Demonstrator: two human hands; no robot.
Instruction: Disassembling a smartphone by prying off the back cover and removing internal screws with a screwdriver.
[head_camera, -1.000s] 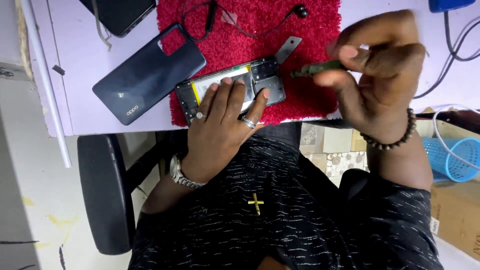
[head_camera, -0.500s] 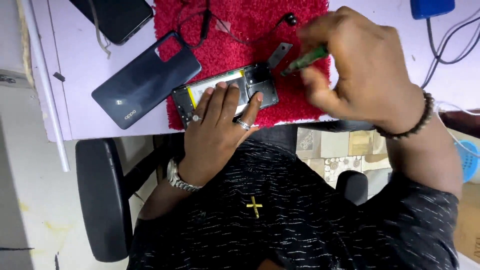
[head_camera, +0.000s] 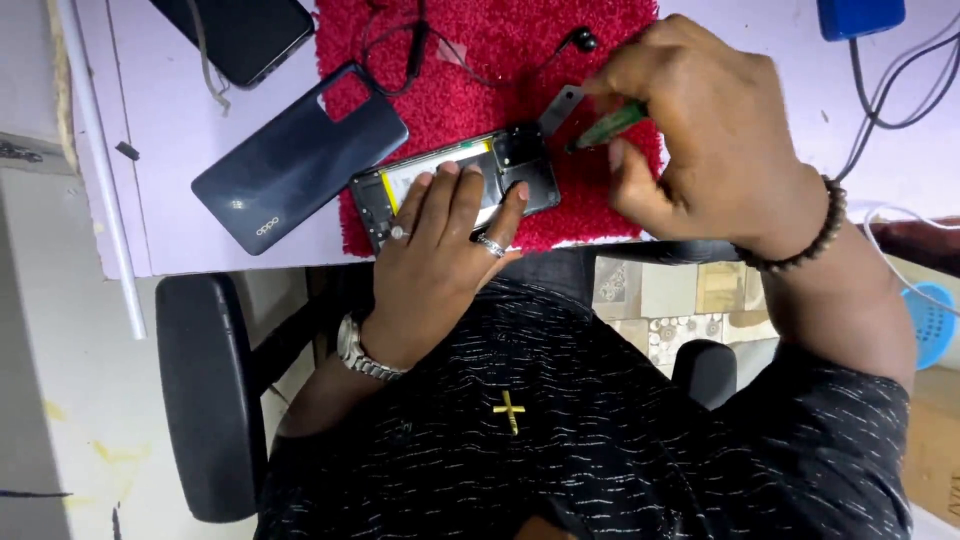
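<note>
An opened phone (head_camera: 520, 165) with its back off lies on a red mat (head_camera: 500, 60), its battery and dark inner cover showing. My left hand (head_camera: 440, 250) lies flat on it, fingers spread, pressing it down. My right hand (head_camera: 700, 130) grips a thin green-handled screwdriver (head_camera: 615, 123) whose tip points down-left towards the phone's top corner. A small grey metal plate (head_camera: 562, 105) lies on the mat just beside the tip. The phone's dark blue back cover (head_camera: 300, 160) rests to the left, half on the mat and half on the lilac table (head_camera: 150, 120).
Another dark phone (head_camera: 245, 30) sits at the top left. Black earphones (head_camera: 580, 40) with their cable trail over the mat. A blue box (head_camera: 860, 15) and cables (head_camera: 890, 90) lie at the top right. A black chair armrest (head_camera: 200, 390) is at lower left.
My right hand has moved left and down, bringing the screwdriver closer to the phone's top corner. My left hand has stayed pressed on the phone.
</note>
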